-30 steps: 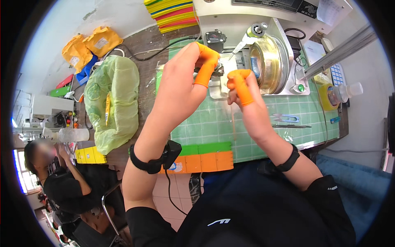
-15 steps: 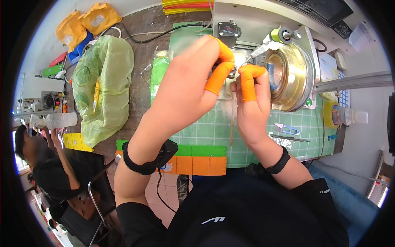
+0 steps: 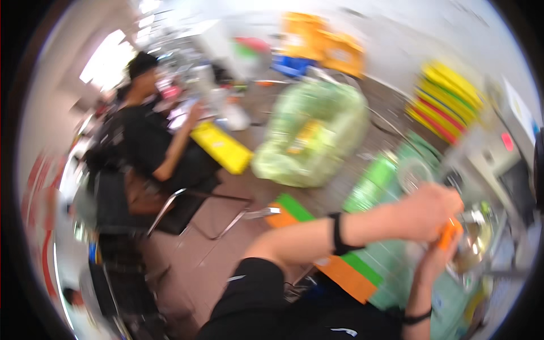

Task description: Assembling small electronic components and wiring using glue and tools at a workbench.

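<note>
Fingers (image 3: 448, 233) nr green mat (image 3: 390, 267), pink flr (image 3: 190, 255), prob. tiled

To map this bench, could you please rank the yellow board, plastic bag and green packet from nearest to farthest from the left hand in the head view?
1. Green packet, left of the left hand
2. Plastic bag, farther left
3. Yellow board, leftmost

Orange finger covers (image 3: 449, 233) sit foremost, a black strap (image 3: 339, 235) lies behind the left hand (image 3: 422, 211), a black band (image 3: 418, 318) behind the right hand (image 3: 434, 259), a pale-marked black sleeve (image 3: 258, 283) farther back.
</note>
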Tool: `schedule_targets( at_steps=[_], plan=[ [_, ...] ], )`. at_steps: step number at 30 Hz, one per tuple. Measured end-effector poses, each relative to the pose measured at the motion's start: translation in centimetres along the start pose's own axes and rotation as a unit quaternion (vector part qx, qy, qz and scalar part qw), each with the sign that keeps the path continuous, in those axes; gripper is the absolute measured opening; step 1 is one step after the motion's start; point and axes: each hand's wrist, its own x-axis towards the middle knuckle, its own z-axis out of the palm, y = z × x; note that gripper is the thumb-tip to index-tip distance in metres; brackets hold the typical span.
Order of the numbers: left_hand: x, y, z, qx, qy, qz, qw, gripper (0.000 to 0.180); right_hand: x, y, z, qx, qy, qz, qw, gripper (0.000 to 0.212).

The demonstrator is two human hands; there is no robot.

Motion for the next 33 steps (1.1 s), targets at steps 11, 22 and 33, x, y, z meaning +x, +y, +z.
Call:
schedule_targets(
  at_steps=[11,22,33],
  plan=[
    [-0.7,-1.2,3.3,0.082,0.057,0.051,0.994,0.033,-0.7,-2.2,1.9,0.075,0.070,-0.046,0.994,0.025],
    [-0.7,0.5,1.5,0.050,0.014,0.017,0.999,0.028,3.5,5.1,-2.4,0.048,-0.027,-0.140,0.989,0.037],
    [-3.0,-0.1,-1.6,0.097,-0.017,0.044,0.994,0.028,-0.5,-0.5,3.0,-0.114,0.007,-0.188,0.975,0.032]
  ],
)
